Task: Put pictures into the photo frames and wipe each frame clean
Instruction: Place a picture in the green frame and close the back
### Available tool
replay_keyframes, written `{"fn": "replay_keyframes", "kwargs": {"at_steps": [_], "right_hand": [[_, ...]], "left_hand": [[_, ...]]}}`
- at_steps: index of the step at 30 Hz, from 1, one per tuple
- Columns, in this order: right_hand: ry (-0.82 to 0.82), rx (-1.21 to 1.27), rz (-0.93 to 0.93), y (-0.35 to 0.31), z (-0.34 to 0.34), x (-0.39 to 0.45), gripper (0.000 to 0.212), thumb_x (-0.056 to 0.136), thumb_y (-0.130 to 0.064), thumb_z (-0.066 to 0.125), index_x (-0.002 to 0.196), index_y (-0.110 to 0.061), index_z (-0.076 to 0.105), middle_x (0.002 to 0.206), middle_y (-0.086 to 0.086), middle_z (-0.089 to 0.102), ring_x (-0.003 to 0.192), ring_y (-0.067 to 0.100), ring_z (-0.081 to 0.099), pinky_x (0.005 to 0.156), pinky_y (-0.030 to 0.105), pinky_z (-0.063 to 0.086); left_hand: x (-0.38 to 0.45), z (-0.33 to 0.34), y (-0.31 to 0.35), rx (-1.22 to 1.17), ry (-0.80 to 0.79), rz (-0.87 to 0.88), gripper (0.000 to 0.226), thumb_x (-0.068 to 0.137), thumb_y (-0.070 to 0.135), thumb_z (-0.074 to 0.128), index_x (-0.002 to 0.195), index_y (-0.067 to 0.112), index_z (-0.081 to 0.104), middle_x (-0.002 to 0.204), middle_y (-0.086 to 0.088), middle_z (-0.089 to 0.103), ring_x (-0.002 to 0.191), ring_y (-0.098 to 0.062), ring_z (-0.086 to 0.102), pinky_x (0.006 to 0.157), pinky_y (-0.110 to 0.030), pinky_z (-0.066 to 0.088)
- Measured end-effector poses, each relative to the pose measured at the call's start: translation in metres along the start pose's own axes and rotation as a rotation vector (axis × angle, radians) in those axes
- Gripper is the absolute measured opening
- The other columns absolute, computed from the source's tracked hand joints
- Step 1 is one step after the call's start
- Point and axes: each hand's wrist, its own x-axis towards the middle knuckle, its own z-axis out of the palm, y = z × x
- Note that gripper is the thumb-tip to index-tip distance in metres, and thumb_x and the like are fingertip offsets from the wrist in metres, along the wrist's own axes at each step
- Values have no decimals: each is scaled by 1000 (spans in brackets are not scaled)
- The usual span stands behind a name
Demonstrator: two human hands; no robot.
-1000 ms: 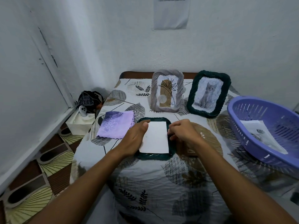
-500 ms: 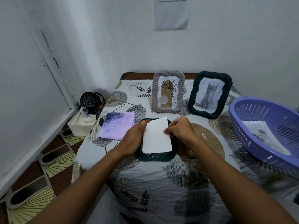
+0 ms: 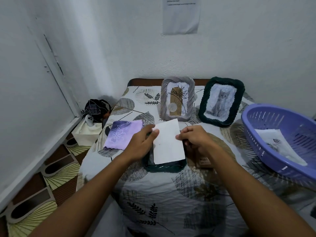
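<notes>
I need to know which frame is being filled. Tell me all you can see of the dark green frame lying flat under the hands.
The dark green frame lies flat on the tablecloth, near the table's front. Its rim looks like twisted, woven cord. A white sheet, tilted, covers most of its middle, pinched by the left hand and right hand. Whether glass is present cannot be told.

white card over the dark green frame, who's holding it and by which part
Both hands pinch the white card: the left hand at its upper left edge, the right hand at its right edge, over the face-down dark green frame.
</notes>
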Motion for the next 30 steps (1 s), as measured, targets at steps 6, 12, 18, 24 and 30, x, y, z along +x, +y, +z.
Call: {"fn": "replay_keyframes", "kwargs": {"at_steps": [6,12,18,24,30], "right_hand": [[-15,148,-2,-13,-30,-9,17,78,-2,74,71,-8,61,57,3,62,39,8,41,34,16,22],[57,30,-44,-24,-72,-28,11,80,-6,74,85,1,67,70,9,67,45,11,47,38,19,27],[373,-339,-305,-24,-122,-46,8,80,-18,76,78,-15,68,75,2,68,69,17,63,60,28,47],[378,-817,-69,-7,-167,-53,50,79,-28,74,123,-11,58,122,13,62,106,30,59,87,39,50],[231,-565,-26,4,-180,-61,36,81,-14,74,115,-5,65,109,14,65,89,30,63,81,44,56]], "left_hand": [[17,11,24,-331,44,-277,54,86,11,69,134,6,44,111,-16,67,86,-23,68,62,-32,57],[31,34,59,-564,-5,-276,27,86,-6,62,112,-3,59,90,-16,70,64,-20,70,51,-30,56],[45,72,75,-563,-34,-246,27,85,-8,62,110,0,59,96,-17,69,70,-23,69,53,-32,57],[51,118,78,-437,-26,-283,26,84,-6,65,108,1,59,100,-19,67,70,-23,66,43,-24,50],[56,164,81,-316,-13,-324,20,82,-5,67,99,4,61,95,-14,68,72,-23,65,51,-31,54]]}}
